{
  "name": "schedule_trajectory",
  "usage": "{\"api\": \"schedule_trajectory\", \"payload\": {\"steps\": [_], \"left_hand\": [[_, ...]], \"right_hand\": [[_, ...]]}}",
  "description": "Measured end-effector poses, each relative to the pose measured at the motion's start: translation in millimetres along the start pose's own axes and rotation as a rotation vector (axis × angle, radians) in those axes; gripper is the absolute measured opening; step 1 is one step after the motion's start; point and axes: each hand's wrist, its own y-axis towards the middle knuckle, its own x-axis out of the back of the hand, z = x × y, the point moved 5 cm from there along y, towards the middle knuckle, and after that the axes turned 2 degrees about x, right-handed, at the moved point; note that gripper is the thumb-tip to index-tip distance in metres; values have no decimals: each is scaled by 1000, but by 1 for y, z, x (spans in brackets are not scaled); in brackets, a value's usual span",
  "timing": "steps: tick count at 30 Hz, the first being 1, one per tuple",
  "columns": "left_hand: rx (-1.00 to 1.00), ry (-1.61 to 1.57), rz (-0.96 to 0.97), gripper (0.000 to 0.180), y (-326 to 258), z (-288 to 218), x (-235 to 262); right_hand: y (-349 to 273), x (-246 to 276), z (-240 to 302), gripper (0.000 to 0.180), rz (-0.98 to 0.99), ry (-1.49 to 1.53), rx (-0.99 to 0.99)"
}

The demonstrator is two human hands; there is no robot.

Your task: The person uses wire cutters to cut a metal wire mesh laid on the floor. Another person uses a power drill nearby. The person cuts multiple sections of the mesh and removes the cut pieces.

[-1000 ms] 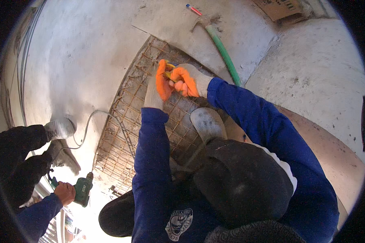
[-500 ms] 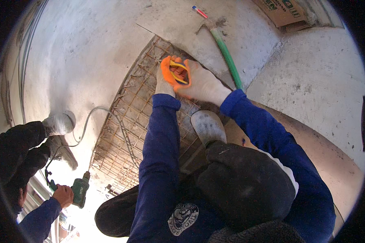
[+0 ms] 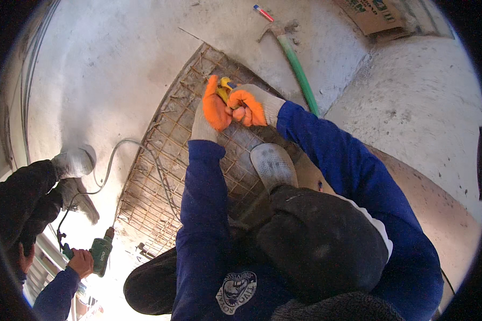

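Both my hands wear pale knit gloves with orange palms and are close together above the far part of a rusty rebar mesh (image 3: 160,139). Between them is a hand tool with yellow and dark handles (image 3: 223,94), seemingly pliers; its jaws are hidden. My left hand (image 3: 215,109) presses against the near side of the handles, fingers pointing away from me. My right hand (image 3: 251,107) is curled around the tool from the right, its fingertips meeting the left hand. Whether wire is in the grip cannot be seen.
A green-handled hammer (image 3: 297,69) lies beyond my right hand, beside a red and blue marker (image 3: 263,13). On the left, another person's hand (image 3: 81,263) holds a green drill (image 3: 100,252) with a grey cable (image 3: 111,160). A cardboard box (image 3: 372,16) is at the upper right.
My hands have turned, and the yellow handles, earlier spread in a loop, now show only partly between them. My right hand has shifted slightly left; the other person's drill has moved slightly left.
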Motion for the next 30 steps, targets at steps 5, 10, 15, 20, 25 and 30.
{"api": "schedule_trajectory", "payload": {"steps": [5,10,15,20,25,30], "left_hand": [[-176,-100,-85,37,25,1,7],[-119,-233,-214,18,35,1,13],[-198,-237,-236,19,51,2,16],[-448,72,-281,16,67,-8,40],[-270,-237,-204,44,58,0,23],[-58,115,-311,73,-24,21,9]], "right_hand": [[-9,0,-3,15,76,209,44],[-20,-2,29,34,-200,-551,129],[-54,-42,45,48,-723,-1942,591],[-30,-62,41,41,-789,-2437,621],[-16,-46,53,42,-634,-2177,380],[-13,-22,52,37,-489,-1394,192]]}}
